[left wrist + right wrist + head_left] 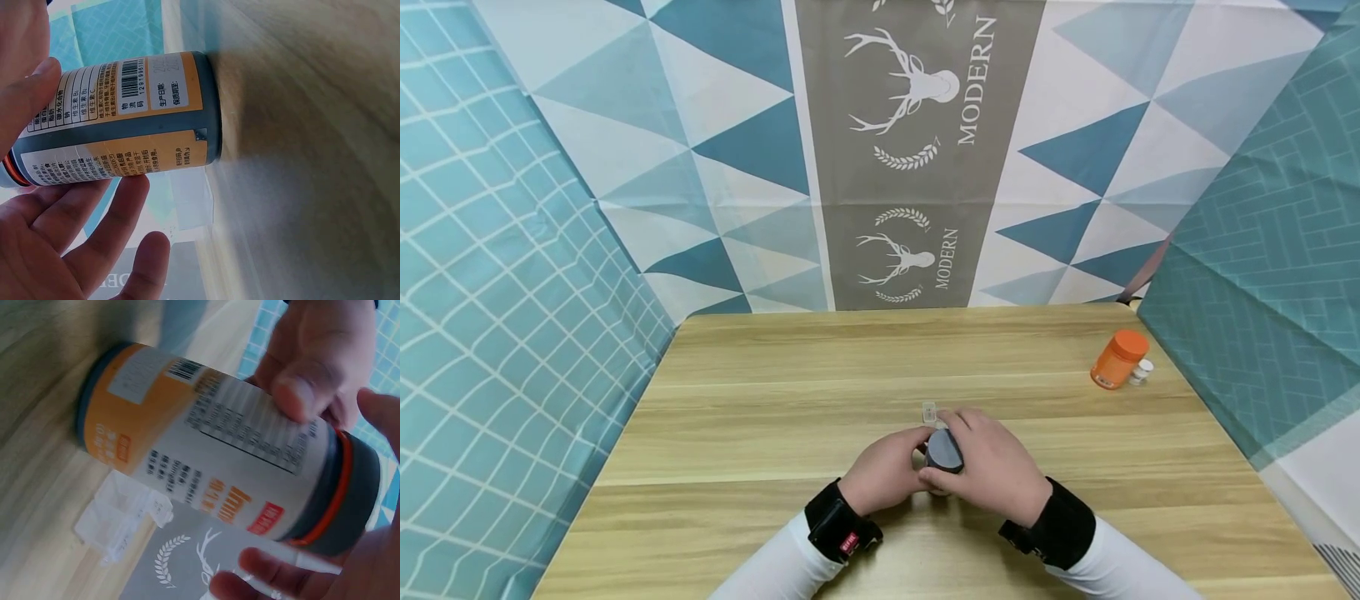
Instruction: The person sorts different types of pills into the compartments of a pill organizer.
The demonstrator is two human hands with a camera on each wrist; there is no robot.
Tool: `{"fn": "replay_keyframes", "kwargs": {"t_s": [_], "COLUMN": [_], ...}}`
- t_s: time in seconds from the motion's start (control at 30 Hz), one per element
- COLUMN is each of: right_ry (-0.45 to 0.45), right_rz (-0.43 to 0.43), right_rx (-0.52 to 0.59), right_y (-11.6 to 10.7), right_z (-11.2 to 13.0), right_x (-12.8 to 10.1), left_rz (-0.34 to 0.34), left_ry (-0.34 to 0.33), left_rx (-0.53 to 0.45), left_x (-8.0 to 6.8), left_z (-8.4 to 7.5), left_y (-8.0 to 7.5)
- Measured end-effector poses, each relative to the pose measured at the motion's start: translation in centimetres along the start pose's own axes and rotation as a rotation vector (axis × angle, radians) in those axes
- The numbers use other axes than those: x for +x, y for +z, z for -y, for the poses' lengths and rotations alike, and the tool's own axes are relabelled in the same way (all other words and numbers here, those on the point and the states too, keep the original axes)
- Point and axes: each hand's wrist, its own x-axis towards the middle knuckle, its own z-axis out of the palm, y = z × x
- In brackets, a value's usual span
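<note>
the left hand (886, 471) is holding a labelled bottle (162, 119), its thumb pressing one side and its fingers lying along the other, while the right hand (1000, 462) is curving its fingers round the grey lid (943, 450); how hard they are squeezing, i cannot tell. the bottle is standing roughly upright between the hands, low over the table (760, 392), just beside a small clear box (929, 412). an orange jar (1120, 358) and a little white bottle (1142, 372) are sitting well apart, towards the far right corner.

if the left hand is gripping too loosely, the bottle could be turning along with the lid under any twist; if the right hand is pushing sideways, the base could be tipping and knocking the light box.

the label is showing a barcode and chinese print: 生产日期 (production date), 保质期至 (best before), 物流码 (logistics code), 维生素 c (vitamin c). orange lettering is seemingly starting "imm", the rest blurring. the patterned backdrop (850, 183) is reading "modern" beside white stag heads
</note>
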Motion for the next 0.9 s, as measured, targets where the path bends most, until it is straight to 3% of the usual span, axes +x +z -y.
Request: {"fn": "replay_keyframes", "kwargs": {"t_s": [0.1,0.2,0.53,0.7,0.9], "right_ry": [0.099,0.111,-0.043,-0.119,-0.018], "right_rz": [0.033,0.027,-0.056,-0.104,-0.122], "right_rx": [-0.029,-0.05,-0.085,-0.008,0.208], "right_y": [0.1,0.1,-0.1,-1.2,-2.9], "right_z": [0.5,1.0,0.8,0.6,-0.8], "right_x": [0.1,0.2,-0.1,0.1,0.2], "left_rz": [0.001,0.002,0.024,0.024,0.017], "left_ry": [0.003,0.001,-0.03,-0.032,-0.04], "left_rx": [-0.014,-0.02,-0.009,0.001,-0.058], "left_x": [0.0,0.0,0.0,0.0,0.1], "left_z": [0.0,0.0,-0.1,-0.2,-0.1], "left_y": [0.0,0.0,-0.1,-0.3,-0.2]}}
